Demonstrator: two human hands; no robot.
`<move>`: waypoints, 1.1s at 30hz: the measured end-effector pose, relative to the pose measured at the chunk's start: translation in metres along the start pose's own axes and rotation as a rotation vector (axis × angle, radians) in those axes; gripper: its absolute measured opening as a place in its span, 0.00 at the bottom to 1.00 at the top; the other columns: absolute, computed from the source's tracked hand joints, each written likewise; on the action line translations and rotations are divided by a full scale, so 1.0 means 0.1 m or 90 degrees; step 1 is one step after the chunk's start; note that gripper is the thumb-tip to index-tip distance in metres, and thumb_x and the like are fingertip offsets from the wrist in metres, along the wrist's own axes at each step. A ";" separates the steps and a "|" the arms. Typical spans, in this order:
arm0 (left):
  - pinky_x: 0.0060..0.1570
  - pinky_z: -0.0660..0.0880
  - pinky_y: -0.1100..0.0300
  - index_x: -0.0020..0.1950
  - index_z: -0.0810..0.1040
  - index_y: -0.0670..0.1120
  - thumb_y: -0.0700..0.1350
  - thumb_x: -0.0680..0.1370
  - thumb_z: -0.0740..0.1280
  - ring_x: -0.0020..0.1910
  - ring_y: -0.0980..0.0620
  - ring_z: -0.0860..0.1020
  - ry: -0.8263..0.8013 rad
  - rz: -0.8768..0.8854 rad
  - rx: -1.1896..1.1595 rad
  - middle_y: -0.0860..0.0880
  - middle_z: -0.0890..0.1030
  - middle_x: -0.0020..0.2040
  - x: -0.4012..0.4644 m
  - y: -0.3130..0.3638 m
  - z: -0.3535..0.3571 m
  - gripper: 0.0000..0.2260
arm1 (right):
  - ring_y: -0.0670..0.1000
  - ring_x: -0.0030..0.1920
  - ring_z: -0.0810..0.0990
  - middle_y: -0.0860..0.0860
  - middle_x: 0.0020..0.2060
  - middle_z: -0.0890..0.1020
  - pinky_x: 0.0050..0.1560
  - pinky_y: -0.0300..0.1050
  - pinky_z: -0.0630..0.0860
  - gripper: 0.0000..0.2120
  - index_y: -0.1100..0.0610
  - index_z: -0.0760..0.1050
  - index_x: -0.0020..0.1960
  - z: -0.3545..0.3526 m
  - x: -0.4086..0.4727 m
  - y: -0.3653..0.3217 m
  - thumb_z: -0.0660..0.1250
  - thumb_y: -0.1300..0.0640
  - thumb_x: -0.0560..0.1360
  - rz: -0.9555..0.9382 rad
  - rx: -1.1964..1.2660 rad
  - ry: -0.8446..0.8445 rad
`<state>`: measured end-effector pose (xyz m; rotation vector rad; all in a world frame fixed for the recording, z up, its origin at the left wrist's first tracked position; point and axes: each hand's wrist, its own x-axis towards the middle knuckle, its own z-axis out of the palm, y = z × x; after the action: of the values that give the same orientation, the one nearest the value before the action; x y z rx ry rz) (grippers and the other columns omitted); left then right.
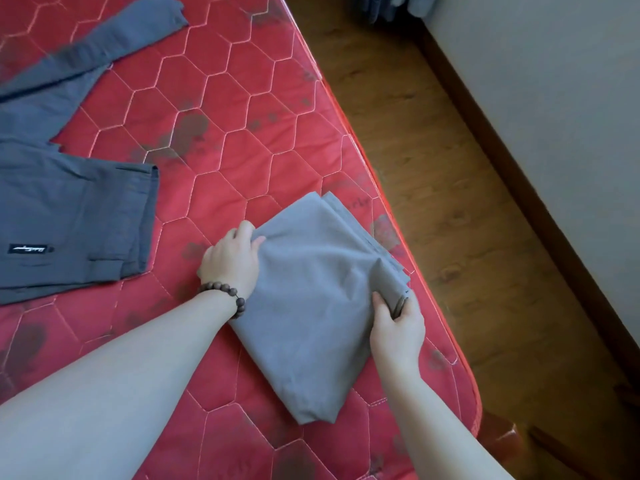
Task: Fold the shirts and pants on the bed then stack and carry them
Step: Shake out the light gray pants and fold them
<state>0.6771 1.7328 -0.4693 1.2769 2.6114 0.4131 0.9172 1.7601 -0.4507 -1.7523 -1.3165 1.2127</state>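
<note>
Two hands are working one folded grey garment point(318, 299), which is lying near the mattress point(221, 140) edge at about 5 o'clock in the view. The left hand point(230, 259) is curling its fingers around the garment's 10 o'clock corner, apparently anchoring the bundle so it is not sliding. The right hand point(396, 329) is pinching the stacked layer edges at the 3 o'clock side, thumb on top, probably squaring the layers or readying a lift. A beaded bracelet point(225, 292) is sitting on the left wrist. Dark blue-grey pants point(69, 216), labelled near the waistband, are lying flat at 9 o'clock, well apart, seemingly waiting their turn. Whether the grey piece is a shirt or pants, I cannot tell.
</note>
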 end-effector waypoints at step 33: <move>0.72 0.57 0.43 0.77 0.55 0.41 0.49 0.77 0.65 0.76 0.37 0.54 0.013 -0.189 -0.072 0.36 0.49 0.77 -1.23 -0.64 -0.01 0.33 | 0.57 0.53 0.74 0.52 0.47 0.75 0.54 0.55 0.70 0.24 0.55 0.73 0.40 0.66 0.37 -0.45 0.64 0.32 0.70 -0.188 -0.683 -0.287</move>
<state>0.7041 1.5977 -0.4827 0.8360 2.6933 0.5121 0.8426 1.8061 -0.4477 -1.8357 -2.7326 0.7663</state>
